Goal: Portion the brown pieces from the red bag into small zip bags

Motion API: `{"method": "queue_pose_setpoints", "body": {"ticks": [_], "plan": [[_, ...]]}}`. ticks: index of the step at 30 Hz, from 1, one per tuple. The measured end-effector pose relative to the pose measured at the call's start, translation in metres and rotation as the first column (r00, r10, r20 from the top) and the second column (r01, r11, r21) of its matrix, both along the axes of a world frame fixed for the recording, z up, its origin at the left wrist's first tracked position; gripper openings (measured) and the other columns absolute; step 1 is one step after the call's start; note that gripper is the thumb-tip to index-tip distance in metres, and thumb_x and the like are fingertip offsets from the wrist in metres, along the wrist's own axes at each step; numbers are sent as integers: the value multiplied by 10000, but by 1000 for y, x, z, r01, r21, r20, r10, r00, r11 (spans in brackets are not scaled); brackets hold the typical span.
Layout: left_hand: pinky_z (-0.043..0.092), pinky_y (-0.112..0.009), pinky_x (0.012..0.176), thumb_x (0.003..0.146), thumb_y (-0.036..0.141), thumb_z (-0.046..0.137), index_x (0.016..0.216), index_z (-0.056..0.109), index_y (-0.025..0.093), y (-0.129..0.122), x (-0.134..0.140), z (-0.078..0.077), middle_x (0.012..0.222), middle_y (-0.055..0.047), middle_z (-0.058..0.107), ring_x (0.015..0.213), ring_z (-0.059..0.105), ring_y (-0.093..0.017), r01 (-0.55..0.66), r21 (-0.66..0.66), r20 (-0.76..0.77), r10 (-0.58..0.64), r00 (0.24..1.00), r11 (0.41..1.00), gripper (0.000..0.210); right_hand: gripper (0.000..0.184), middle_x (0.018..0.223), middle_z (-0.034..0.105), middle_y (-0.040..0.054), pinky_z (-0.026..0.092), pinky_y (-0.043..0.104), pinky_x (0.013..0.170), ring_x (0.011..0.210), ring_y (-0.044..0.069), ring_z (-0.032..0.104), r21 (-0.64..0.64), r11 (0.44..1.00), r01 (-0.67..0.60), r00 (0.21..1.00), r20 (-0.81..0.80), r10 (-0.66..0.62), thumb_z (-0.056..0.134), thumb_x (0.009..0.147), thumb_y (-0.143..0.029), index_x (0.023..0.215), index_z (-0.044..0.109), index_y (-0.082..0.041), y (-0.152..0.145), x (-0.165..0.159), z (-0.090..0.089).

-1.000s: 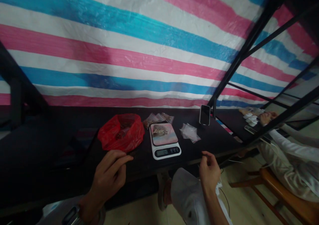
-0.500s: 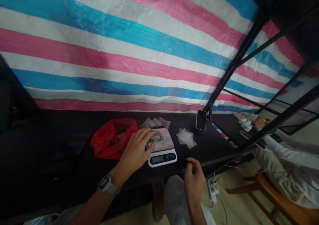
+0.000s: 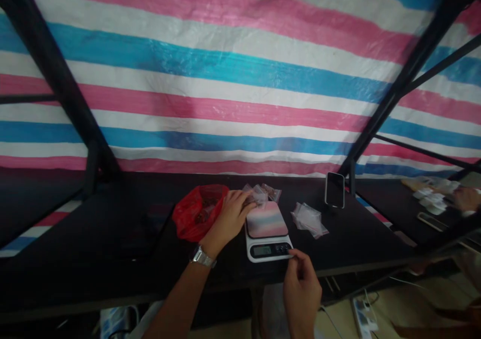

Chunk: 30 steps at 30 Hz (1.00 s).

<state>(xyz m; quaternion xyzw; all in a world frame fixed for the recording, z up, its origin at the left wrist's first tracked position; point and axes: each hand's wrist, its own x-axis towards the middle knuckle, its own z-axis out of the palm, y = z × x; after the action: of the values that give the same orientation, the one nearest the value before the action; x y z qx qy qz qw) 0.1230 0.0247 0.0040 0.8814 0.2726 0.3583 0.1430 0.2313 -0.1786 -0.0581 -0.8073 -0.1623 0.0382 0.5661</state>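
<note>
A white digital kitchen scale with a glossy, reflecting top plate stands near the front edge of the black table. My left hand reaches past its left side, fingers closed on a small clear zip bag of small metal-looking pieces above the scale's back edge. More filled bags lie right behind the scale. My right hand is loosely curled at the scale's front right corner, fingertips at or close to its buttons; nothing shows in it. An open red plastic bag with brownish pieces sits left of my left hand.
Flat clear zip bags lie in a pile right of the scale. A phone stands upright behind them. Black slanted frame bars rise on both sides. At far right, another person's hand is near white items.
My left hand has carried the filled zip bag off the scale's plate toward its back. My right hand has come up to the scale's front corner. The camera view has swung left.
</note>
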Motion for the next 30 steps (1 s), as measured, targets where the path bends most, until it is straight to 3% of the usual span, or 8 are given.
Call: {"method": "queue_pose_setpoints", "body": {"ticks": [4,8,11,21,30], "plan": [[498,-471,1109,1102,301,451,1543,519,256,25,-57,11,1282,-104,633,1201,601,-263,-182,32,50,181,982,983,449,503,745,763,48,442,351,636,697,293,694,-106,994,1,995,-100,-12,512,739,-617,1005,776,-280,3,-1,7],[523,-505,984,1033,217,489,1352,667,237,47,-114,6,1154,-107,583,1105,595,-302,-334,70,-4,335,942,940,365,499,782,773,53,445,369,666,739,309,699,-143,989,46,989,-130,-65,511,695,-597,995,772,-297,4,0,15],[516,-507,964,994,157,495,1229,712,246,48,-135,-2,1144,-105,585,1110,586,-311,-366,96,-79,374,924,926,332,468,776,768,56,450,377,679,728,303,694,-127,988,87,989,-104,-101,508,678,-573,950,760,-289,9,-5,20],[441,-539,1094,1022,221,559,1373,677,268,37,-125,4,1221,-110,649,1223,542,-328,-377,117,-190,393,900,919,373,405,631,716,40,444,346,610,612,266,667,-51,998,40,999,20,-39,526,690,-561,816,764,-259,28,-29,20],[444,-524,1095,1031,213,575,1304,734,220,37,-127,7,1251,-129,684,1247,564,-338,-456,79,-203,462,863,886,316,459,668,717,43,451,363,657,661,293,683,-95,995,24,999,-42,-28,513,675,-601,864,755,-260,24,-28,24]]}}
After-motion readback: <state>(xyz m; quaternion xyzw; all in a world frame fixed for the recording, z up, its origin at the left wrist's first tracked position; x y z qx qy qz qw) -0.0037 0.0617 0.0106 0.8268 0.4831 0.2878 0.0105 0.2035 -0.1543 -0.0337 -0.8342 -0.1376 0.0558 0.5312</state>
